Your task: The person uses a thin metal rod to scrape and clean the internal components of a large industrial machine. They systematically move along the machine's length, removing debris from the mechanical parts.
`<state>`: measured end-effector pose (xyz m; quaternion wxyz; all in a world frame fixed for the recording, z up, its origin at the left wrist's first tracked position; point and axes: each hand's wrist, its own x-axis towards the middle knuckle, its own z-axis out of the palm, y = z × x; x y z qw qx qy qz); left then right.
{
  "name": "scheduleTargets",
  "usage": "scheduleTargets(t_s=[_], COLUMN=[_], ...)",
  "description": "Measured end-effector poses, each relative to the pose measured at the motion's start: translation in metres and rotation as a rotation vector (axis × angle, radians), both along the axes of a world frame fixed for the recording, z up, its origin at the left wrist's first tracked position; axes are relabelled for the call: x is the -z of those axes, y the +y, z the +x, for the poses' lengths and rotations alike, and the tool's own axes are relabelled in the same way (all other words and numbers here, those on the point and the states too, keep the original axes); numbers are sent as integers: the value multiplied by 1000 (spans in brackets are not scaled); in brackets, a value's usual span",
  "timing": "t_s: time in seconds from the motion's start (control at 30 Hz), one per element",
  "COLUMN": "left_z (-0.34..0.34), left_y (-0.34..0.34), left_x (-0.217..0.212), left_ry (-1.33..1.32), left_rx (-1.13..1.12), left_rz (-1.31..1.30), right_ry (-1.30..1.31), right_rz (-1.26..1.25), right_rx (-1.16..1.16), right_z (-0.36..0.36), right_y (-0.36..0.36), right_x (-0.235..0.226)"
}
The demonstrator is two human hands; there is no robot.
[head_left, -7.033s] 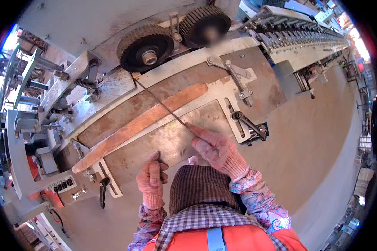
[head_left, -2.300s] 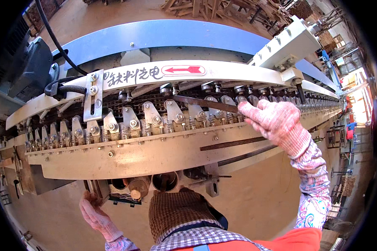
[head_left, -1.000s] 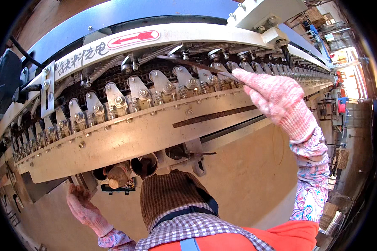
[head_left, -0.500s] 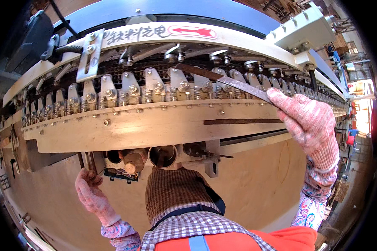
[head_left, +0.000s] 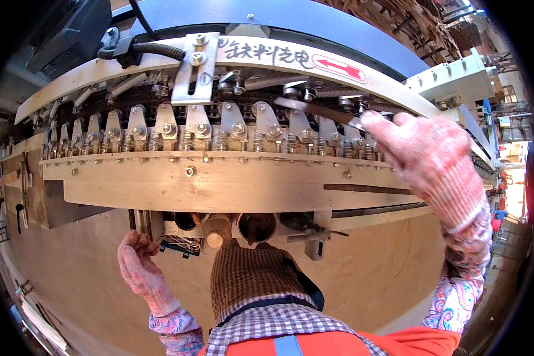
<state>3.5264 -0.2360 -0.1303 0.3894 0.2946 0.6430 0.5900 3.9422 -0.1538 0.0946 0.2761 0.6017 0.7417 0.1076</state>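
My right hand [head_left: 424, 157], in a pink-and-white knitted glove, grips one end of a long flat metal strip [head_left: 317, 111]. Its far end reaches left over the row of metal lever arms [head_left: 267, 121] and springs on the machine, and looks blurred. Whether the strip touches an arm I cannot tell. At lower left my left hand [head_left: 139, 267], gloved alike, is raised in front of two dark upright rods [head_left: 148, 222] under the machine's front edge. Its fingers curl in toward the thumb; anything inside them is hidden.
A pale metal beam [head_left: 219, 183] runs along the machine's front. Below it are round tubes [head_left: 257, 226] and an open small box [head_left: 181, 244]. A slotted metal bracket [head_left: 193, 83] hangs from the upper white rail [head_left: 391, 89]. A grey box [head_left: 451, 77] stands at upper right.
The view has shifted, so the machine appears farther right. Less of the strip shows beyond my right hand, and it lies at a flatter slant. My left hand stays curled.
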Motion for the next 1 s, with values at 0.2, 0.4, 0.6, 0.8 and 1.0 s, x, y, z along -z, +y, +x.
scheduleTargets(t_s=[0.2, 0.4, 0.6, 0.8, 1.0], left_z=[-19, -27, -37, -44, -47], left_y=[5, 19, 29, 33, 27], left_x=[3, 5, 6, 12, 14], left_ry=[-94, -161, -220, -293, -291], left_rx=[27, 28, 38, 9, 29], left_rz=[2, -15, 0, 29, 60], right_ry=[498, 713, 587, 614, 606], right_rz=[79, 121, 64, 93, 24], right_rx=[-10, -69, -58, -13, 81], right_z=[8, -23, -47, -70, -58], right_y=[-8, 9, 32, 33, 35], right_x=[-22, 21, 77, 83, 61])
